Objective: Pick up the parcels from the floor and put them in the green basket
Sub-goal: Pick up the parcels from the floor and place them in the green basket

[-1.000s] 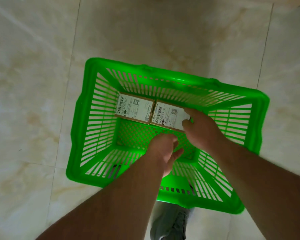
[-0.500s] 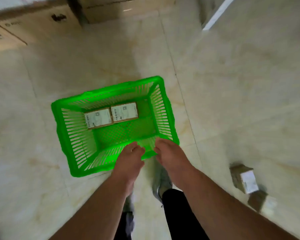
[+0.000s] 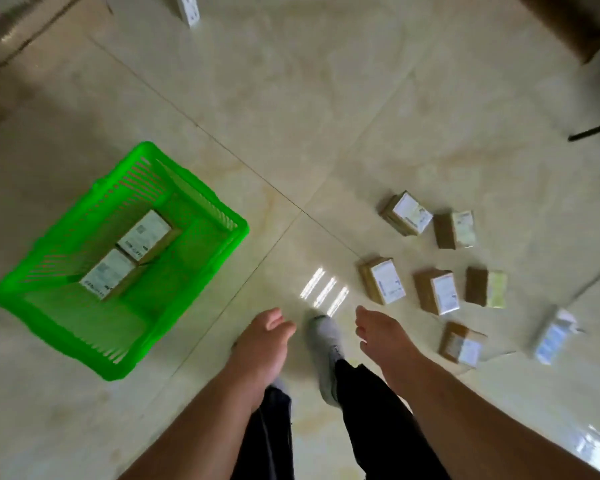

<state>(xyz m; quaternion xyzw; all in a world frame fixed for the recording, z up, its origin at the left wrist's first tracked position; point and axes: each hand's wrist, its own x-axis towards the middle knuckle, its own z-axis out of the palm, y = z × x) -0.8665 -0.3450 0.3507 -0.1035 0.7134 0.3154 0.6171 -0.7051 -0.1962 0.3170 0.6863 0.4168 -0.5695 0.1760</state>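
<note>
The green basket (image 3: 201, 202) sits at 9 o'clock, holding two parcels (image 3: 144, 235) side by side. Seven floor parcels (image 3: 383, 285), somewhat blurred, lie at 3 o'clock. The left hand (image 3: 262, 344) and right hand (image 3: 383, 336) hang released, grasping nothing.

Both bare forearms reach up from the frame's bottom, left hand (image 3: 262, 342) and right hand (image 3: 381, 336) empty, fingers loosely spread.

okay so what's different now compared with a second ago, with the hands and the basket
Both hands have come out of the green basket: the right hand let go of the parcel it was setting down, and it and the left hand now hang empty over the floor. The view swung right onto loose parcels. The two parcels in the basket stayed side by side.
</note>
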